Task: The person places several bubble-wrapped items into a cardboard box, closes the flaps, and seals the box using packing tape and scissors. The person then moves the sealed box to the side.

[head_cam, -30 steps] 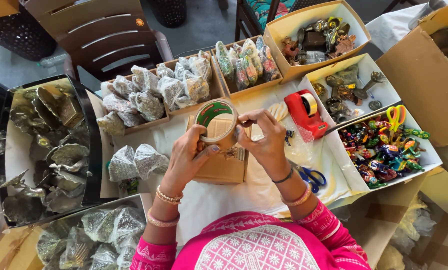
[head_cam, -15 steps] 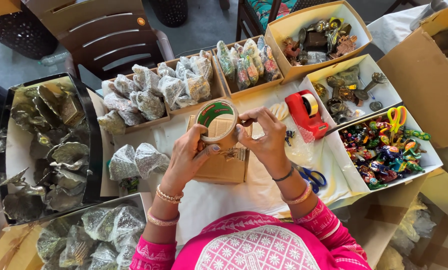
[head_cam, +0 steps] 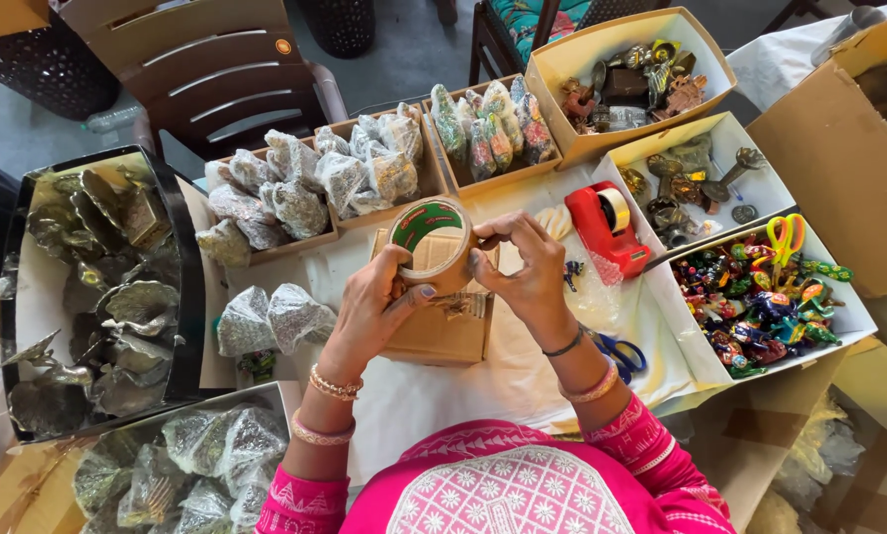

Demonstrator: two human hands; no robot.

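Roll of brown packing tape (head_cam: 431, 247), round with a cardboard core: clasped by left hand (head_cam: 379, 307) and right hand (head_cam: 523, 272), fingers curled on its rim, above a small plain cardboard box (head_cam: 443, 331) on the cloth-covered counter (head_cam: 434, 396). Red plastic tape dispenser (head_cam: 607, 227) just right.

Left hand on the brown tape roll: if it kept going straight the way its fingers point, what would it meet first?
The left hand points up and right, so past the brown packing-tape roll it would probably meet the cardboard tray of clear-wrapped packets, though depth is unclear.
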